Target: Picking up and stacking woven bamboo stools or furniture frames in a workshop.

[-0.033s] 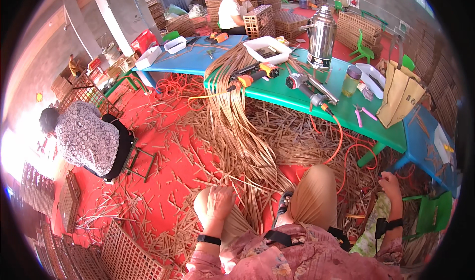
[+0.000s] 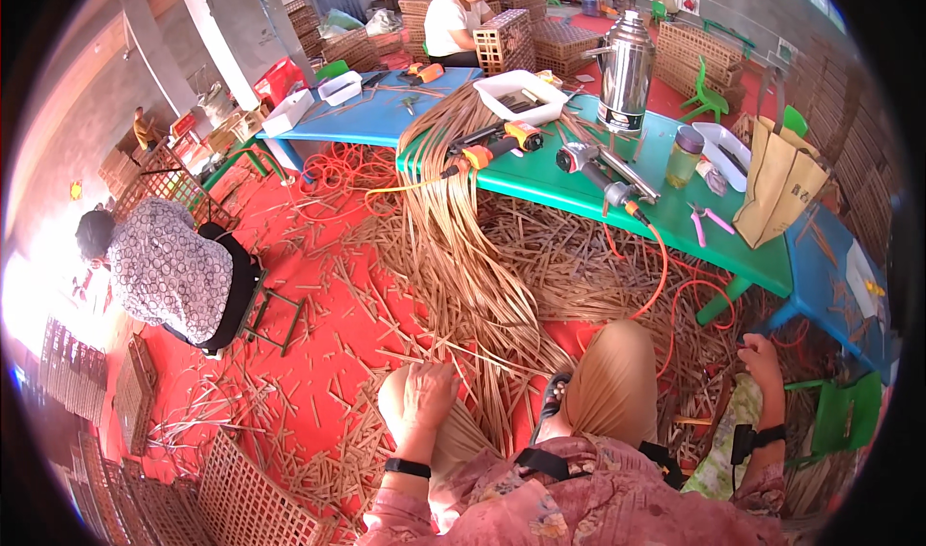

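My left hand (image 2: 429, 394) lies on my left knee, its fingers laid over the trouser cloth and holding nothing I can see. Out to the right, my right hand (image 2: 760, 358) is raised beside my right leg with its fingers curled. A small dark spot shows at those fingertips, too small to name. Beneath the right forearm is a green-and-white patterned cloth (image 2: 733, 435). Ahead of my knees, a long bundle of brown flat strips (image 2: 463, 257) hangs off the green table (image 2: 540, 181) down to the floor. An orange-and-black air stapler (image 2: 502, 148) and a grey air tool (image 2: 603, 172) rest on that table.
Also on the table are a steel vacuum flask (image 2: 627, 78), a lidded jar (image 2: 684, 158), pink-handled pliers (image 2: 709, 220), and a tan bag (image 2: 779, 181). Orange hoses (image 2: 664, 266) trail over strip scraps. One person (image 2: 174, 266) sits at left, another (image 2: 455, 25) at back. Woven lattice panels (image 2: 253, 498) lie lower left.
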Demonstrator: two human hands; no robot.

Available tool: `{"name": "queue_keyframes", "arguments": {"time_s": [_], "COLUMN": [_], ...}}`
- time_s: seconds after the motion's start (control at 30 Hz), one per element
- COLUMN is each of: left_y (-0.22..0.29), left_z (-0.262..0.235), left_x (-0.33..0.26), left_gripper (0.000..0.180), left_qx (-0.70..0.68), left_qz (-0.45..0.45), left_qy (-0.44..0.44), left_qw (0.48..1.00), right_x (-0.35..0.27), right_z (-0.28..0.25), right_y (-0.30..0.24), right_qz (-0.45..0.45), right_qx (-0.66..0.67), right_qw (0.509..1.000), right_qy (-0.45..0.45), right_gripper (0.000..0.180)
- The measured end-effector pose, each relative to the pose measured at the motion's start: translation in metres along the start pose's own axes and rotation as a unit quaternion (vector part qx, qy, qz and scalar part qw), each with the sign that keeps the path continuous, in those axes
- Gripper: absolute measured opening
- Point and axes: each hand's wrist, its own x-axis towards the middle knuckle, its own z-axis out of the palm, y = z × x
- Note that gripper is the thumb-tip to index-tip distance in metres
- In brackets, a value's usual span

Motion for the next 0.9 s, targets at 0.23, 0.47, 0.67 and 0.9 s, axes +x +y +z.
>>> {"name": "queue_keyframes", "arguments": {"time_s": [0.23,0.47,0.67,0.9], "left_y": [0.003,0.000,0.002,0.000], "left_z": [-0.003,-0.003,-0.005,-0.003], "left_x": [-0.001,-0.002,-0.001,0.000], "left_gripper": [0.014,0.013,0.014,0.014], "left_qx": [-0.012,-0.006,-0.005,-0.004], "left_qz": [0.010,0.013,0.007,0.024], "left_qy": [0.006,0.000,-0.009,0.010], "left_qw": [1.000,1.000,1.000,1.000], "right_x": [0.011,0.003,0.003,0.004], "right_z": [0.000,0.008,0.010,0.007], "right_y": [0.014,0.007,0.009,0.019], "right_qz": [-0.032,-0.021,-0.010,-0.024], "right_qx": [-0.016,-0.023,0.006,-0.013], "right_qw": [0.999,0.999,1.000,0.999], "right_qy": [0.017,0.006,0.014,0.039], "right_gripper": [0.056,0.044,0.032,0.024]}}
